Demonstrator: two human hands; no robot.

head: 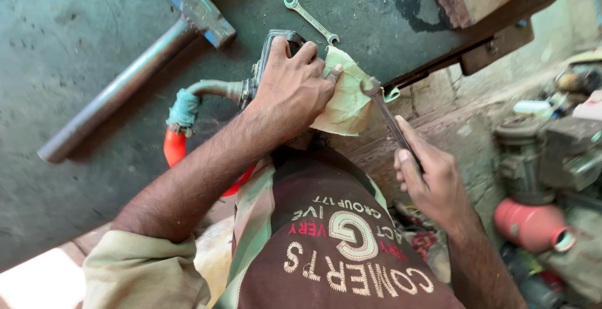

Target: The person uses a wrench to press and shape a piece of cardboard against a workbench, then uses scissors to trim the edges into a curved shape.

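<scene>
Gripping wrench (387, 116) right hand (431, 183); left hand (290, 89) pressing cloth (346, 99).

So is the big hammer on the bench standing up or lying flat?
Lying flat: the hammer rests full length on the dark bench, its handle running diagonally down-left from the head.

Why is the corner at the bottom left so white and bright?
Head view: sunlight blows out that corner beside the left sleeve, washing away detail; the bench top lies in even shade, and the left hand, right hand and wrench look sharp.
</scene>
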